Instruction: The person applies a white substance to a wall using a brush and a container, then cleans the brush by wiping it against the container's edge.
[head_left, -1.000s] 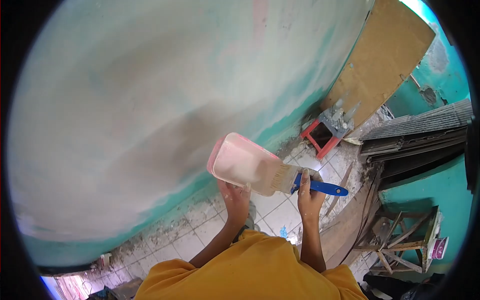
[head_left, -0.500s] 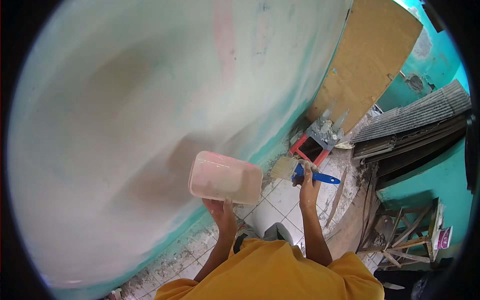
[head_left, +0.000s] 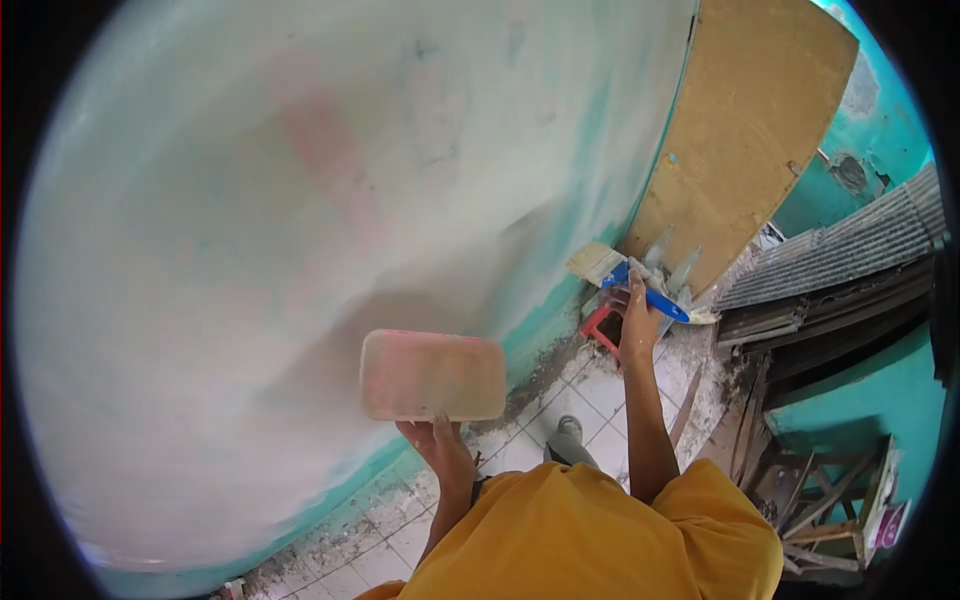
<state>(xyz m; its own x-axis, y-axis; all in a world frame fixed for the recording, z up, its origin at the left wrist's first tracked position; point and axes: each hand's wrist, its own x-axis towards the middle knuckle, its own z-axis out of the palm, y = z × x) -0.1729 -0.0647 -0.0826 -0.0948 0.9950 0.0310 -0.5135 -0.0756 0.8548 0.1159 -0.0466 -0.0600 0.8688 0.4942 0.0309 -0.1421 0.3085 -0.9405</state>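
My left hand (head_left: 436, 444) grips a pale pink, rectangular plastic container (head_left: 432, 376) by its near edge, with the thumb over the rim. Whitish residue covers the inside of the container. My right hand (head_left: 638, 312) is closed around a paintbrush (head_left: 650, 294) with a blue handle; its wide, pale bristles point toward the wall. The brush is held up to the right of the container, apart from it and seemingly short of the wall. The wall (head_left: 250, 230) carries uneven whitish paint over turquoise, with a faded pink patch.
Beyond my right hand, a red and grey stool (head_left: 604, 326) holds plastic-looking items. A tan board (head_left: 745, 130) leans at the corner. Corrugated sheets (head_left: 840, 245) are stacked at right, above a wooden frame (head_left: 825, 500). White floor tiles (head_left: 600, 395) lie below.
My right hand has raised the paintbrush up and away from the container. The container has shifted slightly left and down, and a foot now shows on the floor.
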